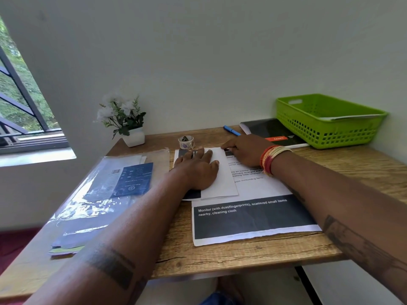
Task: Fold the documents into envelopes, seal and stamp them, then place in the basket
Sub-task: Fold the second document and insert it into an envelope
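Documents lie in the middle of the wooden desk (242, 252): a folded sheet (222, 179) rests on top of a larger printed page (253, 216) whose dark banner faces the near edge. The left hand (196, 170) lies flat on the folded sheet, fingers straight, pressing it down. The right hand (244, 153) sits at the sheet's far right corner with fingers curled down onto the paper; it seems to be pinching or creasing the fold there, though the fingertips are hidden and I cannot tell for certain that it grips anything.

Judging from this, the main risk is a crooked fold. If the left palm slips on the smooth page beneath, the edges would drift out of line and the sheet might not fit an envelope. The loose page below could also slide toward the near edge, where it already lies close to the rim. The sticker roll (186, 142), just beyond the left fingers, could be knocked by a forward sweep.

As for containers, the green basket (326, 133) stands at the far right against the wall, partly on a black notebook (273, 130); something pale and flat, perhaps an envelope, shows over its rim. At the left, a clear plastic sleeve (105, 194) holds a dark blue printed card and other flat stationery, its contents hard to make out.
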Tool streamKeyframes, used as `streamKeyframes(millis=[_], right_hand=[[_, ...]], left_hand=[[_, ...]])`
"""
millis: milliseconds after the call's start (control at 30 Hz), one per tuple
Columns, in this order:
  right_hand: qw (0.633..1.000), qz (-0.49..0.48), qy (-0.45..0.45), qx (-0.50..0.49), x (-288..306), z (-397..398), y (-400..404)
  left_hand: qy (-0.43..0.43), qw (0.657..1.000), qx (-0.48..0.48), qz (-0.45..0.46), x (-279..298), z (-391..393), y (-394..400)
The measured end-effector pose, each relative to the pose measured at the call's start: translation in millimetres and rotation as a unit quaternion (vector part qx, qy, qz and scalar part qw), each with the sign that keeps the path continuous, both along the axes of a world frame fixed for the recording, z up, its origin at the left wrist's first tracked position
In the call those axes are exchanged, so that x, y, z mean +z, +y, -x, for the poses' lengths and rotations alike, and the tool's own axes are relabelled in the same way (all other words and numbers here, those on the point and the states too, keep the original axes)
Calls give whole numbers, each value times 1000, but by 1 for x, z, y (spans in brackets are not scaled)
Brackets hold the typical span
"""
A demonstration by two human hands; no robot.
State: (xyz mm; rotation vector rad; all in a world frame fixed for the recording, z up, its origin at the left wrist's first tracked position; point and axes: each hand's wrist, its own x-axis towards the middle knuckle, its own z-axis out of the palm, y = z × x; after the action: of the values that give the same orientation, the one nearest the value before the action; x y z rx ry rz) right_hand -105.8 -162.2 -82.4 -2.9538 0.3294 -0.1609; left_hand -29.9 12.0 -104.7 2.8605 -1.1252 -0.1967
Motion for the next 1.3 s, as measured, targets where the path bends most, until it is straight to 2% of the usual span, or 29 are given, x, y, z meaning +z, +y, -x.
streamKeyframes(millis=[467, 767, 967, 1067, 1200, 1300], right_hand=[[1000, -15, -16, -11, -1, -2, -1], [991, -91, -88, -49, -6, -13, -7], [991, -88, -95, -36, -3, -7, 2], [986, -84, -136, -44, -6, -10, 1], [959, -168, -209, -89, 1, -13, -10], [956, -219, -178, -85, 4, -7, -16]], left_hand=[[-4, 1000, 0, 16, 4, 16, -5], [-14, 1000, -12, 23, 9, 21, -3], [-18, 999, -23, 18, 8, 20, -2], [-5, 999, -35, 35, 11, 16, 1], [14, 996, -62, 57, 12, 13, 3], [-1, 996, -72, 54, 11, 17, 0]])
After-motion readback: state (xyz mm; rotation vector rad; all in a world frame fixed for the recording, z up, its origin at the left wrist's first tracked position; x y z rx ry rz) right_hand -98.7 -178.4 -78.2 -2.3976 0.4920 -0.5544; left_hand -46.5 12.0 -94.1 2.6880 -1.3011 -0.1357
